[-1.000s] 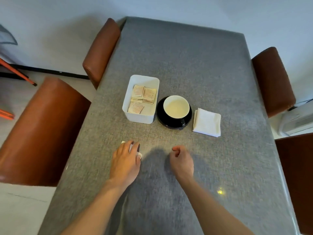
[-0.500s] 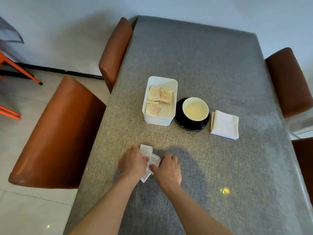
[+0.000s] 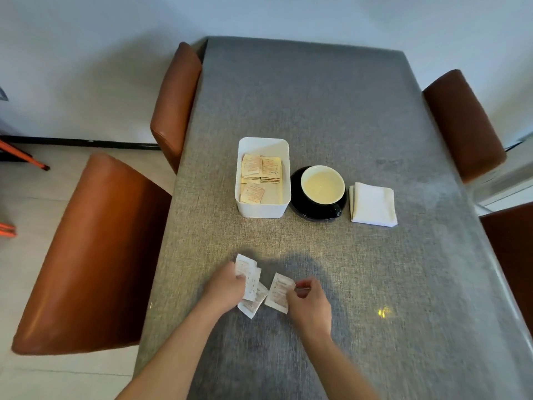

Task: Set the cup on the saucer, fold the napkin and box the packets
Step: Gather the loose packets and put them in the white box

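Observation:
A black cup (image 3: 322, 186) with a cream inside stands on a black saucer (image 3: 297, 203) at mid-table. To its right lies a folded white napkin (image 3: 372, 204). Left of the cup, a white box (image 3: 263, 209) holds several tan packets (image 3: 261, 176). Near the front, my left hand (image 3: 226, 285) grips a few white packets (image 3: 249, 280) against the table. My right hand (image 3: 310, 303) pinches the edge of a single white packet (image 3: 279, 293) beside them.
The grey cloth table (image 3: 331, 105) runs away from me. Brown chairs stand at the left (image 3: 86, 255), far left (image 3: 176, 102) and right (image 3: 461, 122). Its left edge runs close to my left hand.
My right hand came across to the packets under my left hand and has drawn one packet off to the right. The white packets are now fanned out on the table.

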